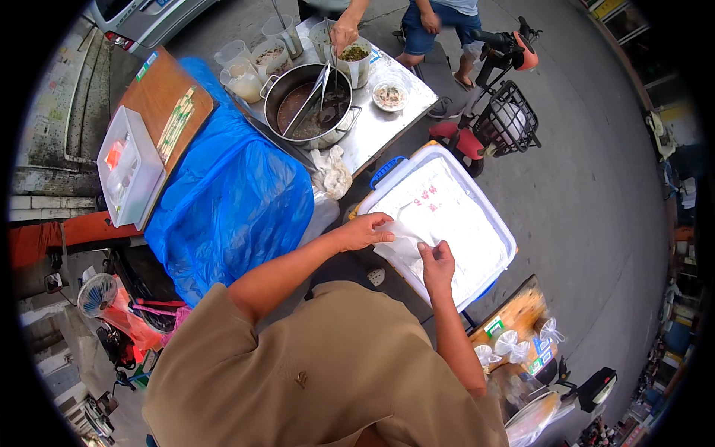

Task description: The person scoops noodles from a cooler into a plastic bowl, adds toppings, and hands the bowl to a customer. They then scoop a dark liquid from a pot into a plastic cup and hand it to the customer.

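Note:
My left hand pinches the left edge of a thin, whitish, see-through plastic bag. The right side of the bag is between the thumb and fingers of my right hand. Both hands are over the near-left part of a white plastic storage box, which has blue handles. A white sheet with red writing lies across the box top and hides what is below. Whether the bag's mouth is parted cannot be made out.
Left of the box is a blue plastic cover. Ahead, a metal table bears a steel pot, several plastic jugs and a filled bowl. Another person's hand reaches over the pot. An electric scooter stands ahead right.

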Demonstrator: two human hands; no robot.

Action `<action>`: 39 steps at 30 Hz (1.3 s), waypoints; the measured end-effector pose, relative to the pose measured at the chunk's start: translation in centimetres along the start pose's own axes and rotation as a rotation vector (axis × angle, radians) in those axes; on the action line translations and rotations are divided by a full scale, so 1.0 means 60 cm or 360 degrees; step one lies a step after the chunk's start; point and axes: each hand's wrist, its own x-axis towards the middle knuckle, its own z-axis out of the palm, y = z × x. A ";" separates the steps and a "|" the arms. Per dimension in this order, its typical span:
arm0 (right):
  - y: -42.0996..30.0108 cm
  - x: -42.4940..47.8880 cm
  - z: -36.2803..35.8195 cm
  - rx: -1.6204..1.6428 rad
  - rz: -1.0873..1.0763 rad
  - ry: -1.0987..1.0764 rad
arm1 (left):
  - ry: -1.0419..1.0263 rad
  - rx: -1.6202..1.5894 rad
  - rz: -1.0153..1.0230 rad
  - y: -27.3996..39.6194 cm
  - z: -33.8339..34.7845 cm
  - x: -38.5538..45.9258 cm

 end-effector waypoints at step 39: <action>-0.075 -0.002 -0.002 -0.0466 -0.0225 -0.0152 | -0.0028 -0.0975 -0.0271 0.046 0.107 0.032</action>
